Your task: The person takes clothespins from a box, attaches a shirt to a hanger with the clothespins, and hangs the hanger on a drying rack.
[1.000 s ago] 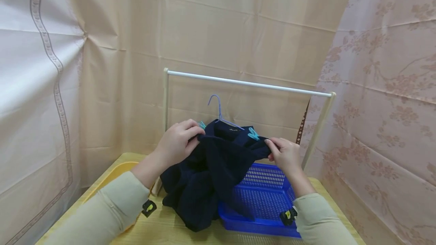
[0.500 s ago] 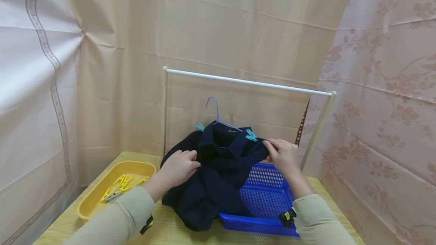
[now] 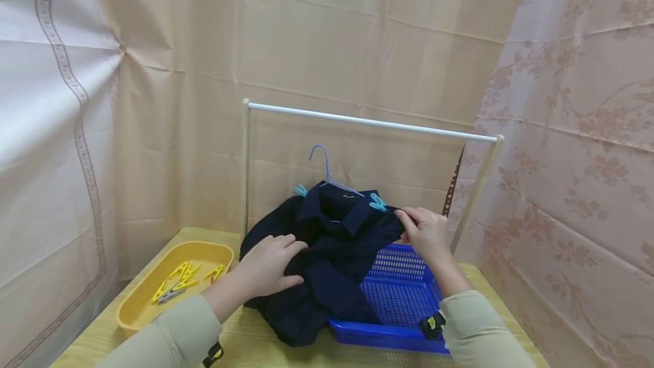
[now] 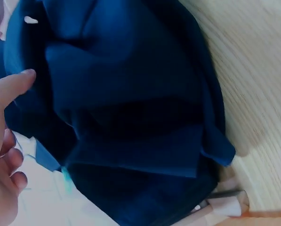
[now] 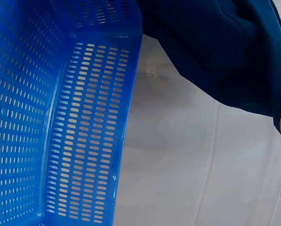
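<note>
A dark navy collared shirt sits on a purple-blue wire hanger, whose hook stands free above the collar. Light blue clothespins grip the shirt at both shoulders. My right hand pinches the shirt's cloth at the right side between thumb and fingers. Over the shirt's left front lies my left hand, its thumb and fingers spread apart. In the left wrist view the left thumb touches the dark cloth, with the other fingers loosely bent and nothing between them.
Behind the shirt stands a rack with a white rod. A blue perforated basket sits under the shirt's right side. At left, a yellow tray holds several yellow clothespins and a grey one. Curtains surround the wooden table.
My left hand has let go of the cloth near the left shoulder and moved down over the shirt's front. The collar shows openly now. The right hand has kept its pinch.
</note>
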The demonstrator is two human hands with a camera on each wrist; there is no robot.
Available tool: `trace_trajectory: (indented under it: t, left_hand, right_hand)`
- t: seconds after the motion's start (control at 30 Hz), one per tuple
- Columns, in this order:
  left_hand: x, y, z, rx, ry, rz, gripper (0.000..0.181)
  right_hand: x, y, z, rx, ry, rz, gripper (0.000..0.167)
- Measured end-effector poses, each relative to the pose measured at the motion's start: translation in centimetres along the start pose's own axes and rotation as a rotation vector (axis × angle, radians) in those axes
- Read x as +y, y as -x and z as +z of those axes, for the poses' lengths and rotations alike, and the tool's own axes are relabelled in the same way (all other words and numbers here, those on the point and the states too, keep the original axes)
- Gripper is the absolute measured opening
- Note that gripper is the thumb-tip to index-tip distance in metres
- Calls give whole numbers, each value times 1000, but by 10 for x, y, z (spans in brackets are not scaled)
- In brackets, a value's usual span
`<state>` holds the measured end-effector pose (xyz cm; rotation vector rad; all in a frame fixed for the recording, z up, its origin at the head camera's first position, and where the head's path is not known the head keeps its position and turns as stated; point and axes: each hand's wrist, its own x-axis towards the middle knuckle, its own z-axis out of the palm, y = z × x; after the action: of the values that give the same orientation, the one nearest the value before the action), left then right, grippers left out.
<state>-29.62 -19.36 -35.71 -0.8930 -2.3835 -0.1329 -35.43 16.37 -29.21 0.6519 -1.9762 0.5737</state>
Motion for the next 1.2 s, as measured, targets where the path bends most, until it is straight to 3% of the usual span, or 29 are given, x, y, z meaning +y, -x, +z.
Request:
trace_trajectory:
  t: [0.13, 0.3, 0.53, 0.8, 1.0, 1.2]
  left_hand:
    - [11, 1, -5, 89, 47, 63, 69]
    - [30, 1, -3, 164, 102, 219, 61]
    - [52, -2, 8, 81, 84, 285, 57]
    - [67, -13, 14, 15, -28, 326, 73]
    - [72, -18, 16, 17, -104, 382, 65]
    - [73, -17, 19, 53, -111, 412, 49]
  right_hand:
    - [0, 1, -1, -17, 1, 20, 7]
    - [-2, 2, -2, -26, -11, 46, 7]
    - [-2, 2, -2, -28, -51, 58, 6]
    - [-2, 2, -3, -18, -50, 52, 6]
    - [-2, 2, -3, -24, -47, 68, 6]
    - [-3, 3, -3, -26, -49, 72, 7]
